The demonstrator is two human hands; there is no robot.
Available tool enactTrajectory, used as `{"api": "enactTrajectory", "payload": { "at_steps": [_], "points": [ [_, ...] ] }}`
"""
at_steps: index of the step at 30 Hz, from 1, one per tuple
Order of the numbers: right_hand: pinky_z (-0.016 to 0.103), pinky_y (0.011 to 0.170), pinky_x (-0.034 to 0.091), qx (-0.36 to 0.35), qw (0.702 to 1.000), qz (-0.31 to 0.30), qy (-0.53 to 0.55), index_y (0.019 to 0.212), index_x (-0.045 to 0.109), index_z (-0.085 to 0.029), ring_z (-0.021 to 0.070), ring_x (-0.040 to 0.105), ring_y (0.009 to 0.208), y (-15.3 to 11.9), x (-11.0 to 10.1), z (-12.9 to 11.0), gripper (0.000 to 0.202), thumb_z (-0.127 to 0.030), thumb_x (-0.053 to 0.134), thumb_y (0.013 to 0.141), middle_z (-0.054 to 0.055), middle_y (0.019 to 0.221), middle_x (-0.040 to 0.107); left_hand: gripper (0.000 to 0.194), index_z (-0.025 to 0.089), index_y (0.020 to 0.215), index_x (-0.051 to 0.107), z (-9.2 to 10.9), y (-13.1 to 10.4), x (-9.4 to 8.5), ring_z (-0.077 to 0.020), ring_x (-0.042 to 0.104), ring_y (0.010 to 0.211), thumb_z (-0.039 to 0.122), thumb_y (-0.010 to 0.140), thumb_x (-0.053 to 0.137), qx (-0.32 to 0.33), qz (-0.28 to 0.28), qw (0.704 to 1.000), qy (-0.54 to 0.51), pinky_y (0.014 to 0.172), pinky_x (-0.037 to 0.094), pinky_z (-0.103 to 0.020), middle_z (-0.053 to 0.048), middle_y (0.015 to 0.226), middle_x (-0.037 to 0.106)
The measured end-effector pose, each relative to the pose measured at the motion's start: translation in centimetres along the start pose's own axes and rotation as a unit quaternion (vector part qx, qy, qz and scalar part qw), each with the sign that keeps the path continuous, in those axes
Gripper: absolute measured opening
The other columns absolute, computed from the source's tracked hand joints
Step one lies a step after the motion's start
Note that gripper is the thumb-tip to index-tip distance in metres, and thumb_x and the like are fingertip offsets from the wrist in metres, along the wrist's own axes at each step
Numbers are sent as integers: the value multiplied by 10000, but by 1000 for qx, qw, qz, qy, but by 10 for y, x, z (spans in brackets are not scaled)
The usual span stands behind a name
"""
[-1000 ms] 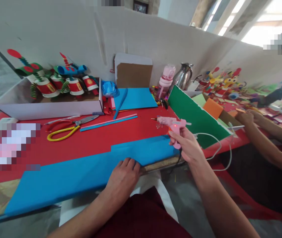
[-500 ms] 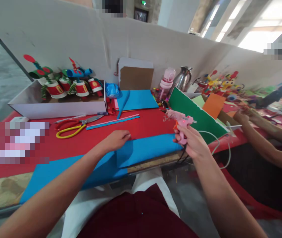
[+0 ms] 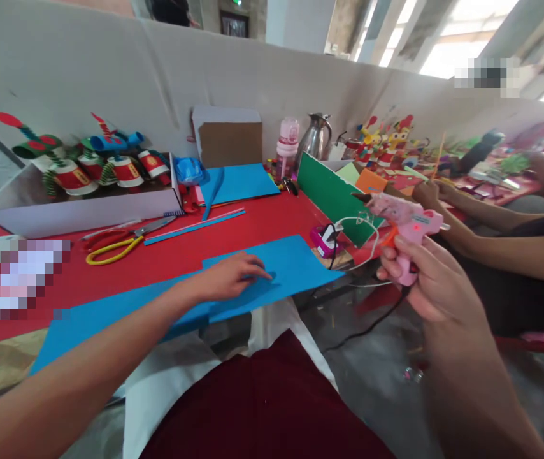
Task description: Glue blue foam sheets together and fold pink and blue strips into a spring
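**Glue gun raised, palm on blue paper**

The right hand (image 3: 425, 280) grips a pink hot-glue gun (image 3: 403, 223) by its handle, held in the air off the table's right edge, nozzle pointing left toward the green sheet (image 3: 332, 194). Its cord (image 3: 348, 223) loops down toward the table (image 3: 272, 223). The left hand (image 3: 229, 277) lies flat and unclenched, fingers spread, on the upper blue paper sheet (image 3: 295, 264), which overlaps a longer blue sheet (image 3: 109, 315) at the table's near edge. Yellow-handled scissors (image 3: 119, 242) and thin paper strips (image 3: 195, 226) lie farther back on the red cloth. Another person's forearms (image 3: 492, 236) rest to the right.
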State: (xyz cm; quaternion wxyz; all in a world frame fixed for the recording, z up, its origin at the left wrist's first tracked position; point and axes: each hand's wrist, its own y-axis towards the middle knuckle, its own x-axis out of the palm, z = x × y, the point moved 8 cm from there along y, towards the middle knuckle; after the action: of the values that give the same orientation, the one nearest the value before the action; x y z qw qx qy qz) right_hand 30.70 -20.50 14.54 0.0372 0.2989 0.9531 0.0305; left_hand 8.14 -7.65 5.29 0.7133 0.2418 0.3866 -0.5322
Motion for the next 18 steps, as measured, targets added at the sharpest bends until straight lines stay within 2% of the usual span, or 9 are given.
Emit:
{"api": "enactTrajectory", "payload": {
  "at_steps": [2,4,7,10,14,18],
  "points": [
    [222,434,437,17,1000,-5,20,695,513,-207,69,427,452,-3,0,7,236,-371,683,699,-45,621,507,390,316,1257,566,8,2,21,-256,364,1332,201,919,411,26,12,991,129,1036,317,-451,-42,1425,466],
    [216,434,459,35,998,-17,40,693,520,-201,62,432,445,-3,6,17,267,-381,715,663,-51,612,512,436,366,1333,472,9,4,40,-279,260,1393,206,932,415,30,15,976,213,1052,281,-510,-20,1483,392],
    [230,444,495,54,996,-50,52,717,533,-196,62,447,439,1,23,31,303,-405,740,640,-54,606,522,464,406,1378,390,11,5,57,-308,208,1412,306,931,467,40,32,957,287,1052,257,-569,-24,1519,325],
    [232,451,508,68,992,-81,66,737,541,-189,59,457,442,5,41,44,335,-427,753,634,-55,613,533,509,424,1363,402,13,6,67,-324,176,1420,335,886,554,65,37,938,339,1052,228,-623,-19,1543,268],
    [221,459,512,93,985,-110,93,745,556,-176,56,460,458,12,60,52,339,-427,760,643,-58,613,534,557,388,1328,465,13,4,82,-273,155,1433,150,834,566,104,27,915,390,1098,210,-594,33,1552,236],
    [217,466,528,129,975,-152,98,741,571,-170,55,466,464,27,84,56,320,-404,765,643,-48,618,553,567,350,1292,529,12,0,92,-247,108,1443,103,782,546,132,37,900,414,1139,213,-534,93,1556,192]
  ]
}}
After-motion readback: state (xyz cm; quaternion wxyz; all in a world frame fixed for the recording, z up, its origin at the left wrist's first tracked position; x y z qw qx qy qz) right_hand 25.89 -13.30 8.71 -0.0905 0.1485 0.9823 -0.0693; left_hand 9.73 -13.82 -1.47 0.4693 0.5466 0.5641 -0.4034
